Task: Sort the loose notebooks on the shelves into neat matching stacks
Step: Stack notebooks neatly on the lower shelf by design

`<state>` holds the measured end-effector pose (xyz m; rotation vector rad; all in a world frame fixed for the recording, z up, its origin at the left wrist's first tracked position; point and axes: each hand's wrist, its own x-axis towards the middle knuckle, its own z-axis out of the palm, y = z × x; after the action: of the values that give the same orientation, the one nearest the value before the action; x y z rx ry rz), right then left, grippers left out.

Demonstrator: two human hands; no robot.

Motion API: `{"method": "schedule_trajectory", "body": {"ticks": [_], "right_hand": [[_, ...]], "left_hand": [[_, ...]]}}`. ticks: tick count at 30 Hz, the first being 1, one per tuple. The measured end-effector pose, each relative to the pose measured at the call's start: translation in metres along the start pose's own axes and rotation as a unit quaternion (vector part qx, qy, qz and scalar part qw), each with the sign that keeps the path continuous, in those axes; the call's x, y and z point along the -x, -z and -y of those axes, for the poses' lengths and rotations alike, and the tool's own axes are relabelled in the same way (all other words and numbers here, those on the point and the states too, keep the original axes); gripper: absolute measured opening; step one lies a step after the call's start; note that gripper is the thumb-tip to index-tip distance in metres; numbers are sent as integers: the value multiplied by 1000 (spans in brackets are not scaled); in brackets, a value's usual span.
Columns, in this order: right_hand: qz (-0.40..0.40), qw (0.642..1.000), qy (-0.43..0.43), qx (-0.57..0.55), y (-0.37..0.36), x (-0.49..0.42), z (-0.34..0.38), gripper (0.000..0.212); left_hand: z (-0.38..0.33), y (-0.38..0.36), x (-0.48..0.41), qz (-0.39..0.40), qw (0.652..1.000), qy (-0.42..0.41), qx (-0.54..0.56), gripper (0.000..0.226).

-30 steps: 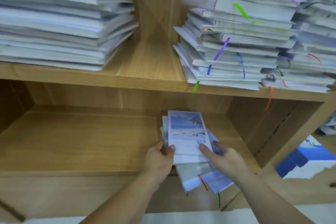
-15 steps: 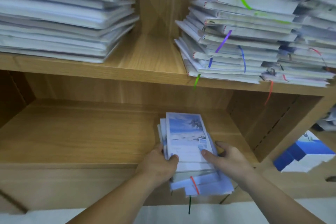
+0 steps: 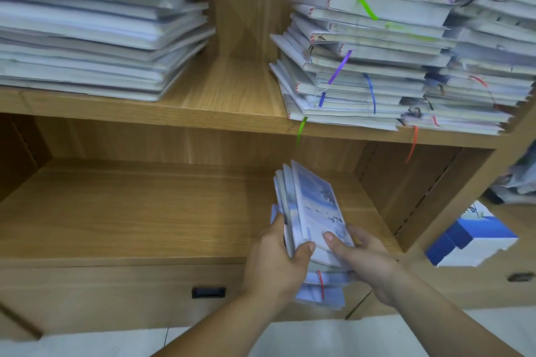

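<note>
Right now the left hand [image 3: 278,264] is gripping the bundle [image 3: 313,211] of notebooks from its left side, thumb curling over the top cover. The right hand [image 3: 365,258] is clamping the other side, thumb pressing on the same cover and fingers wrapping underneath.

Both hands are holding the bundle tilted. Its far end is leaning in over the front right part of the lower shelf [image 3: 145,211], and its near end is hanging out past that shelf's front edge. Whether it is touching the board I cannot tell.

The notebooks are not lining up. A few are sagging out below the hands, with a red ribbon [image 3: 320,284] dangling among them. Those are looking likeliest to slide free and drop to the floor [image 3: 304,336] if the squeeze loosens or the tilt steepens.

Above, on the upper shelf [image 3: 232,95], the right stack [image 3: 362,66] is sitting ragged at the front edge, ribbons [image 3: 301,130] trailing down over it. Lifting the bundle carelessly could snag one and drag books off. The left stack [image 3: 101,23] is lying flatter toward the left end.
</note>
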<state>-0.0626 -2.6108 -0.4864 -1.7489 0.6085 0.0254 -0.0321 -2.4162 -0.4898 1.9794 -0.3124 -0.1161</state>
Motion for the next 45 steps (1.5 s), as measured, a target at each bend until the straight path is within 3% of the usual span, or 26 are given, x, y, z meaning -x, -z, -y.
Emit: {"method": "schedule_trajectory", "body": {"ticks": [4, 6, 8, 10, 12, 16, 21, 25, 28, 32, 36, 41, 45], "right_hand": [[-28, 1000, -5, -13, 3, 1, -3, 59], [-30, 999, -9, -8, 4, 3, -3, 58], [-26, 999, -22, -5, 5, 6, 1, 55], [-20, 999, -34, 7, 8, 10, 4, 53], [-9, 998, -51, 33, 12, 15, 9, 52], [41, 990, -93, 102, 17, 29, 12, 58], [95, 989, -90, 74, 4, 39, 3, 58], [97, 989, -85, 75, -5, 39, 0, 53], [75, 991, -65, 89, -3, 39, -1, 50], [68, 992, -16, 109, -2, 47, 8, 65], [90, 990, -4, 106, 3, 59, 17, 41], [154, 983, 25, 96, 4, 114, 49, 57], [166, 977, 105, 88, -2, 178, 83, 65]], "left_hand": [[15, 10, -7, 13, 988, 133, 73, 45], [24, 17, -7, 1, 978, 202, 46, 32], [32, 18, -4, -36, 971, 230, 57, 12], [32, 14, -1, -26, 963, 237, 129, 9], [31, 6, 0, -7, 964, 219, 150, 22], [24, -1, 4, 69, 986, 151, 9, 75], [12, -4, 9, 117, 982, 149, -5, 75], [18, 3, 5, 166, 970, 176, 13, 88], [20, 15, 3, 183, 968, 163, 58, 69], [14, 22, 8, 155, 979, 115, 67, 52], [-1, 33, 19, 119, 981, 119, 100, 29], [-28, 83, 61, 121, 983, 60, 124, 45], [-57, 132, 111, 115, 986, -9, 117, 53]]}}
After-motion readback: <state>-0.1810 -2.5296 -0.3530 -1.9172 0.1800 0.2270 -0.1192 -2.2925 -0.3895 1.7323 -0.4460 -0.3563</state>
